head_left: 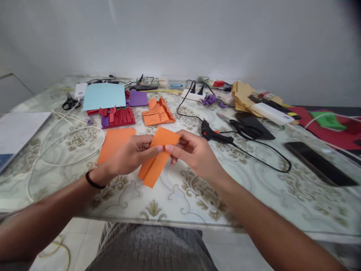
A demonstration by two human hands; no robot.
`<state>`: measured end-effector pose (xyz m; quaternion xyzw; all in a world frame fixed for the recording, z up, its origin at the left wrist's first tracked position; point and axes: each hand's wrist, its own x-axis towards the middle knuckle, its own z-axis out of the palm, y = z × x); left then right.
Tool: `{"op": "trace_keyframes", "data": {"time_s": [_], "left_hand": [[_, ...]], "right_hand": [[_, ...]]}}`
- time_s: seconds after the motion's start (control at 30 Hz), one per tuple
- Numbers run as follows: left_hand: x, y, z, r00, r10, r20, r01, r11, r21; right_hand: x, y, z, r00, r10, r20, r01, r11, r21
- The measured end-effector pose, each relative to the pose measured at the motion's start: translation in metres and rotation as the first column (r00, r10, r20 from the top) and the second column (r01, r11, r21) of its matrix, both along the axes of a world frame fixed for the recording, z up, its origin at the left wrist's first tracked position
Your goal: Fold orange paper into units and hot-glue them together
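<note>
A folded strip of orange paper is held up in front of me, tilted, with a crease running along its length. My left hand grips its left edge, thumb on top and fingers behind. From the other side my right hand pinches the same strip, its thumb tip close to the left thumb. Beneath and beyond the left hand, a flat orange sheet lies on the table. Folded orange paper pieces rest just past the strip. The fingers behind the paper are partly hidden.
Folded red pieces and a light blue sheet lie back left, near a white cable. To the right are a black glue gun, scissors and a phone. A power strip sits behind.
</note>
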<state>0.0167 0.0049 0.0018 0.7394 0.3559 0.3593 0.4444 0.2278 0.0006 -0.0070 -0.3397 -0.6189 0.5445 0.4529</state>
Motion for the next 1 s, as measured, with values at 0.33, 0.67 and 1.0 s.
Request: {"op": "trace_keyframes", "data": {"time_s": [0.33, 0.67, 1.0], "left_hand": [[0.002, 0.002, -0.005, 0.991, -0.120, -0.061, 0.109, 0.982, -0.153], [0.007, 0.002, -0.010, 0.995, -0.101, 0.003, 0.097, 0.950, -0.295], [0.008, -0.003, -0.020, 0.995, 0.047, 0.089, -0.010, 0.925, -0.380]], "right_hand": [[0.001, 0.002, 0.000, 0.995, -0.091, 0.029, 0.091, 0.996, 0.000], [0.005, 0.008, 0.002, 0.974, -0.172, 0.147, 0.168, 0.985, 0.042], [0.005, 0.014, -0.002, 0.872, -0.326, 0.366, 0.211, 0.923, 0.320]]}}
